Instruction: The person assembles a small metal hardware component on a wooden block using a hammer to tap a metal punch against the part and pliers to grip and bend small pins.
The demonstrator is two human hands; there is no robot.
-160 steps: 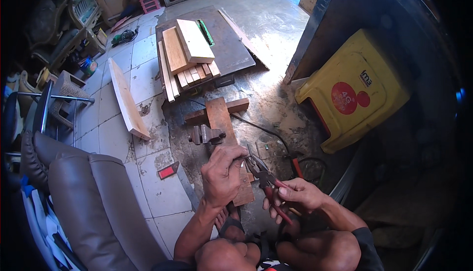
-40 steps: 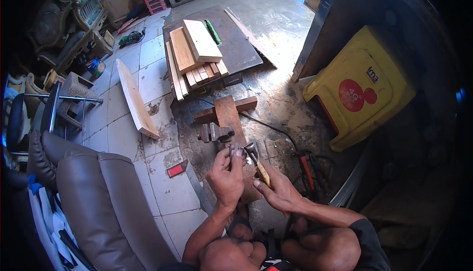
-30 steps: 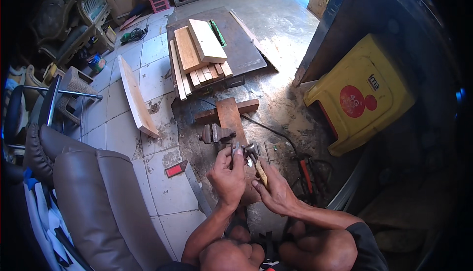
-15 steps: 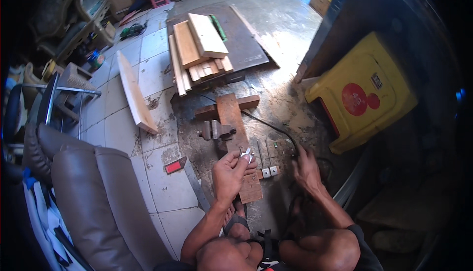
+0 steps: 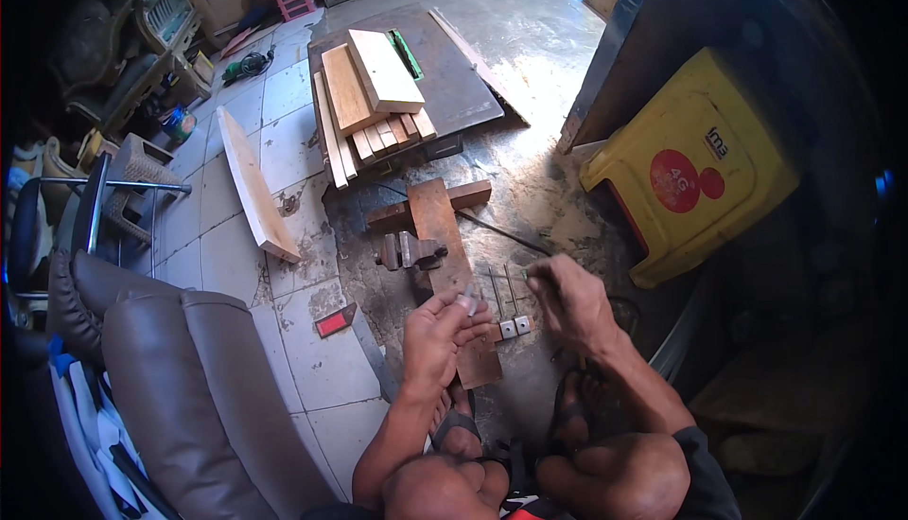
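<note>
Left hand: raised palm-up above the near end of the brown plank, fingertips pinched on a small pale metal piece; thumb and forefinger close on it from opposite sides.
Right hand: hovers over the thin metal rods, fingers curled toward their far ends; whether it grips one or only touches cannot be told.
Small metal piece: judged light, rigid and smooth, likely to slip from a loose pinch; best taken across its short sides between two fingertips.
Rods: lie side by side on the floor, each ending in a small silver block just beside the plank; judged stiff but slender, so better lifted near the block end than at the tip.
Brown plank: flat on the floor, crossing a shorter wooden bar; a bench vise sits against its left edge.
Edges: the plank's long right edge borders the rods closely; the yellow plastic stool, tipped on its side, stands to the right.
Open room: bare gritty concrete lies beyond the rods; a dark cable runs across it.
Left flank: grey padded chair and a red-faced flat object on the tiles, apart from the hands.
Far ground: stacked timber boards on a dark panel, and a loose board on the tiles.
</note>
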